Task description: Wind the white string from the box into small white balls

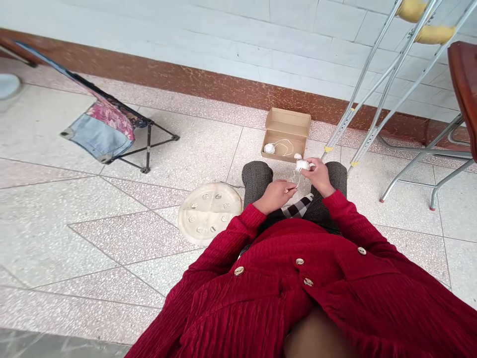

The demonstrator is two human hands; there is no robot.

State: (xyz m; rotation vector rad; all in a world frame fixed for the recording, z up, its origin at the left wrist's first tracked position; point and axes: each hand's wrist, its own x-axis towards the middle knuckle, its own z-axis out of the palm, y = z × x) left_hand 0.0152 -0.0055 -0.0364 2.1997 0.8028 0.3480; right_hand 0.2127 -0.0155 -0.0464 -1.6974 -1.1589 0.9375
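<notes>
I sit with my knees over a tiled floor. My right hand [317, 175] is closed round a small ball of white yarn [302, 164], held above my knees. My left hand [278, 193] pinches the thin white strand [297, 182] that runs down from the ball. Just beyond my knees lies an open cardboard box [286, 130] with another white yarn ball [269, 148] and a loose loop of strand inside.
A round cream plastic lid [209, 212] lies on the floor to my left. A folding camp stool [108, 127] stands at far left. Metal crutches [376, 89] lean on the wall at right, beside a chair with a steel frame [439, 154].
</notes>
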